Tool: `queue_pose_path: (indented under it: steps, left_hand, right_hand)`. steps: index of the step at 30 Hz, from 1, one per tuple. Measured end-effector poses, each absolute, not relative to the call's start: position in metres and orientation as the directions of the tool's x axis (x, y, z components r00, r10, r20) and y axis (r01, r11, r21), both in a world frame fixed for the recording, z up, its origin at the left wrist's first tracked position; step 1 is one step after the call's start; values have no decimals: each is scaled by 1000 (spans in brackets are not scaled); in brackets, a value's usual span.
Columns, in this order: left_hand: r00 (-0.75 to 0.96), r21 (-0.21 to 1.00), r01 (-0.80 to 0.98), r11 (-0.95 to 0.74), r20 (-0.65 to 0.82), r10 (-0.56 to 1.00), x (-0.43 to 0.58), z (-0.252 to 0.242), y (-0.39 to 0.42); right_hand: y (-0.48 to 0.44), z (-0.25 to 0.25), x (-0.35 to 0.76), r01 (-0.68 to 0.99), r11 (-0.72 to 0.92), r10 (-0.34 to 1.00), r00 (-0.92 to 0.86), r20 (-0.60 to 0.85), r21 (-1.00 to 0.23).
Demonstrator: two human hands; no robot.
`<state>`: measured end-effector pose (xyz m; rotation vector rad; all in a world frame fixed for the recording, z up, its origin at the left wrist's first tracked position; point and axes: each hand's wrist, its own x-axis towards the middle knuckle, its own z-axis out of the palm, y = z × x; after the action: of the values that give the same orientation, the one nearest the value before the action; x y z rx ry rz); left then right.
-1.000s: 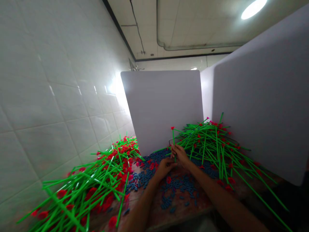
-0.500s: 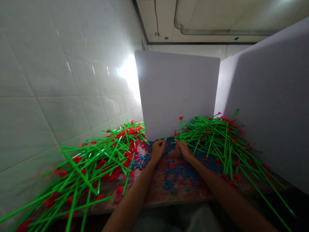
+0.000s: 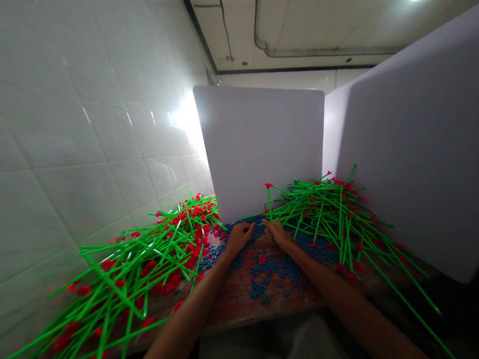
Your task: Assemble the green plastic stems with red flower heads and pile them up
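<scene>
My left hand (image 3: pixel 238 238) is closed in a pinch above the small dark-blue pieces (image 3: pixel 258 289); whatever its fingertips hold is too small to make out. Just to its right, my right hand (image 3: pixel 276 234) is curled shut, thumb side up, with its fingertips a small gap from the left ones. A thin green stick with a red flower-like head (image 3: pixel 268 185) stands upright right behind the right hand; I cannot tell whether the fingers touch it. Around both hands, the short blue pieces lie scattered on the worn wooden table (image 3: pixel 232 314).
Heaps of green sticks with red heads lie at left (image 3: pixel 149 264) and right (image 3: pixel 322 204), some overhanging the front edge. A white panel (image 3: pixel 262 149) stands behind the hands, another white panel (image 3: pixel 404 164) at right. The tiled wall (image 3: pixel 93 189) borders the left side.
The camera view has turned slightly, so the scene sits further left and a little lower. My hands stay pinched at the same spot, their fingertips slightly closer together.
</scene>
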<state>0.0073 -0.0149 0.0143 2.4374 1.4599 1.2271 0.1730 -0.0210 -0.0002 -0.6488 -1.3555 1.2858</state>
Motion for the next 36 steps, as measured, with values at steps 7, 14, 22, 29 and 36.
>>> queue_pose_path:
  steps: [7, 14, 22, 29, 36]
  left_hand:
    - [123, 462, 732, -500, 633, 765, 0, 14, -12]
    - [52, 432, 790, -435, 659, 750, -24, 24, -13]
    - [88, 313, 868, -385, 667, 740, -31, 30, -20]
    - [150, 254, 877, -408, 662, 734, -27, 29, -18]
    - [157, 251, 875, -414, 663, 732, -26, 30, -20]
  right_hand:
    - [-16, -7, 171, -270, 315, 908, -192, 372, -910]
    - [-8, -26, 168, -18, 335, 912, -246, 328, -942]
    - [-16, -16, 175, -142, 118, 935, -316, 158, -983]
    - [-24, -3, 186, -338, -73, 870, -482, 106, -938]
    - [-20, -1, 190, -417, -116, 815, -559, 154, -901]
